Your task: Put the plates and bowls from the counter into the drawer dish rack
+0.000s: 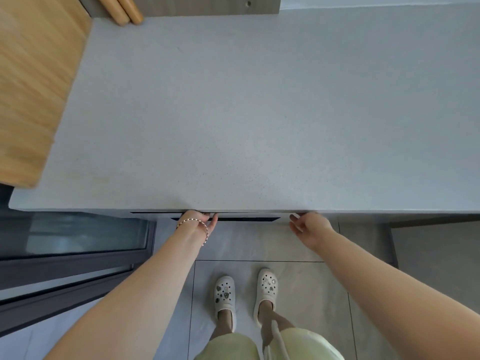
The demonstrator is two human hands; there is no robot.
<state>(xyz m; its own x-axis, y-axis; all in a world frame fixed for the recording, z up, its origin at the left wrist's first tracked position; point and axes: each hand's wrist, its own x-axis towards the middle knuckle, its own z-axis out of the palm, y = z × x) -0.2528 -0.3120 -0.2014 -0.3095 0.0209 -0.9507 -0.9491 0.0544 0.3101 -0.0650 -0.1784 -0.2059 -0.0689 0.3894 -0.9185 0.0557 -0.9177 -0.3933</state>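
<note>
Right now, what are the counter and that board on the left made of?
The counter looks like matte grey stone or composite: fine dark speckles, no grain. The board looks like light wood, with long streaky grain, though a laminate is possible.

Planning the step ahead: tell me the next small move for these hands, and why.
Likely pull the drawer out toward the body. The left hand and right hand both hook its top edge under the counter lip, and only a thin dark gap shows, so the rack is hidden.
</note>
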